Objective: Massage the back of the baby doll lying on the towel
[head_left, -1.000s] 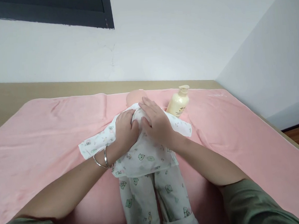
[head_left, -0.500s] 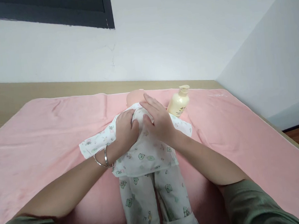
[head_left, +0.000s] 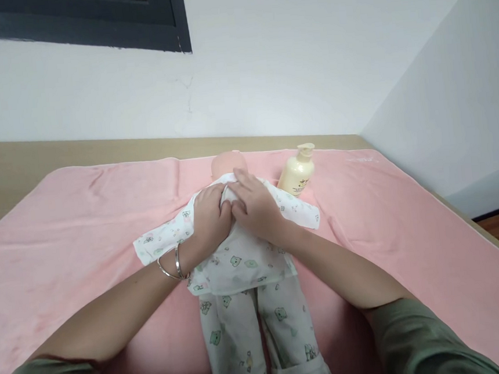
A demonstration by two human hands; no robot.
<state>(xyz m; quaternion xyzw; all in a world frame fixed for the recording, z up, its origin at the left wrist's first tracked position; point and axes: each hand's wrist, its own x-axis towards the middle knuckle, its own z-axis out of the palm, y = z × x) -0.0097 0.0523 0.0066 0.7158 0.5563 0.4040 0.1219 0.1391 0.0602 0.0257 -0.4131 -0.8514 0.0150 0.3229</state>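
Note:
A doll (head_left: 229, 164) lies stretched out with its head away from me, dressed in a white printed shirt (head_left: 243, 266) and matching trousers (head_left: 234, 334). My left hand (head_left: 210, 211), with bangles at the wrist, is closed on the shirt's front below the neck. Beside it my right hand (head_left: 257, 206) bends its fingers onto the same cloth, its thumb close to the left thumb. The hands hide the middle of the chest, so the exact pinch is partly covered. Both shirt sleeves spread out sideways.
A cream pump bottle (head_left: 296, 171) stands by the doll's shoulder on the right. Under everything is a pink towel (head_left: 410, 225) over a wooden surface (head_left: 4, 179). A white wall (head_left: 273, 57) with a dark window frame (head_left: 139, 22) rises behind.
My right hand has moved left and slightly down, its fingers going from stretched out to bent at the shirt front. My left hand stays nearly in place.

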